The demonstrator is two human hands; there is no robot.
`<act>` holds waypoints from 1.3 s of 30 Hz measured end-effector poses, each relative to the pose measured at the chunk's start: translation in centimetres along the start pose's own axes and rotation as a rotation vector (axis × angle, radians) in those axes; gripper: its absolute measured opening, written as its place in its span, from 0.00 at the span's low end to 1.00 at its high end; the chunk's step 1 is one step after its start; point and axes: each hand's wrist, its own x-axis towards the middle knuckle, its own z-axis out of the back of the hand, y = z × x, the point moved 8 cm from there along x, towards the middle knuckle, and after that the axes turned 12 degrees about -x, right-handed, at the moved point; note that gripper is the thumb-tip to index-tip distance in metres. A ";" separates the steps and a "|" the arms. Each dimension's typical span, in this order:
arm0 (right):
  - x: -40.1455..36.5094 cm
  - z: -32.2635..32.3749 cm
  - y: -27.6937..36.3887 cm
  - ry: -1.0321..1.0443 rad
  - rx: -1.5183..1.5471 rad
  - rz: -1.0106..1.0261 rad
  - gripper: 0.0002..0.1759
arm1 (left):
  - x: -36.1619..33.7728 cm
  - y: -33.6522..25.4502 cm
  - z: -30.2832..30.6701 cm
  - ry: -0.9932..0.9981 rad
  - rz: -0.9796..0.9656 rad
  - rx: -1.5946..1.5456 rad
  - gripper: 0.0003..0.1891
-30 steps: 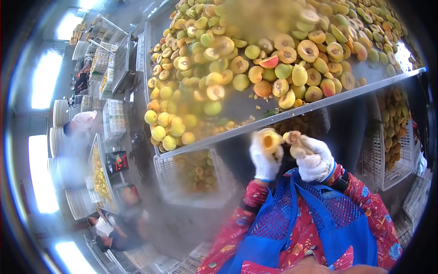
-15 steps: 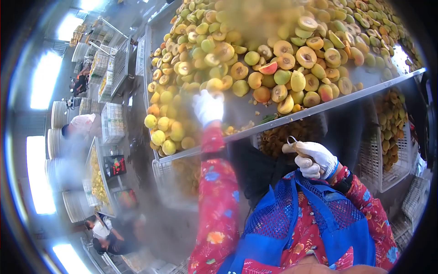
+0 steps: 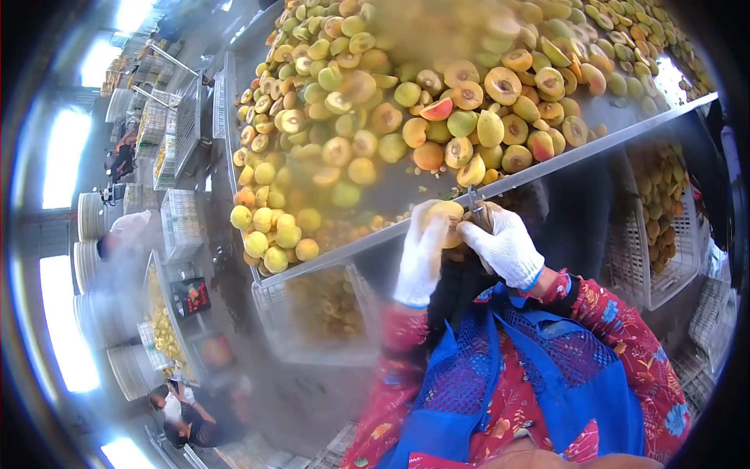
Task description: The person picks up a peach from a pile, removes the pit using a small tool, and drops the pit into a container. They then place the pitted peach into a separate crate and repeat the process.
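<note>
My left hand [image 3: 422, 254], in a white glove, holds a whole yellow fruit [image 3: 448, 215] just below the metal table's front edge [image 3: 547, 166]. My right hand [image 3: 504, 244], also gloved, grips a small metal pitting tool [image 3: 476, 205] whose tip presses into the fruit. Both hands meet in front of my blue mesh apron and red flowered sleeves. A big heap of whole and halved yellow-green fruit [image 3: 437, 94] covers the table above my hands.
White plastic crates hold halved fruit under the table at the left [image 3: 324, 309] and at the right [image 3: 664, 219]. Stacked trays and racks [image 3: 176, 125] stand at the far left. Other people work at the left [image 3: 121, 230] and bottom left [image 3: 183, 414].
My left hand reached up to the heap, took a fruit and came back down. My right hand rose with the tool to meet it at the table's edge.
</note>
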 end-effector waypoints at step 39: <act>-7.1 -2.6 -3.2 0.952 1.319 -0.682 0.33 | -2.7 2.5 -4.1 0.017 -0.235 0.084 0.16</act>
